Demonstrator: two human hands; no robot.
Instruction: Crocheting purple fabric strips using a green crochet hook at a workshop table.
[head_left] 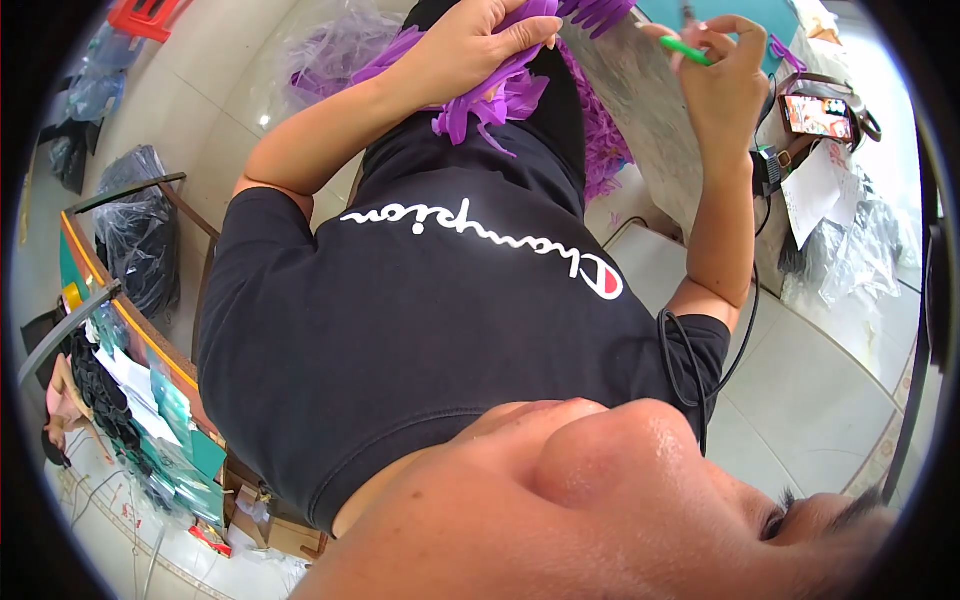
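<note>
Left hand: your left hand is grasping a bundle of purple strips, the thumb pressing across the top.
Purple bundle: it is lying over your lap, its loose ends spreading below the hand toward your black shirt.
Right hand: your right hand is pinching a small green tool between thumb and fingers (its exact kind is too small to tell).
Fringe: a purple fringed piece is showing between your two hands, near the top edge.
Purple heap: more shredded purple pieces are piling up beside your leg, toward your right.
Clear bag: a clear plastic bag is sitting beyond your left forearm, near purple material.
Right side: a phone is resting beyond your right wrist, with papers and crumpled plastic lying near it.
</note>
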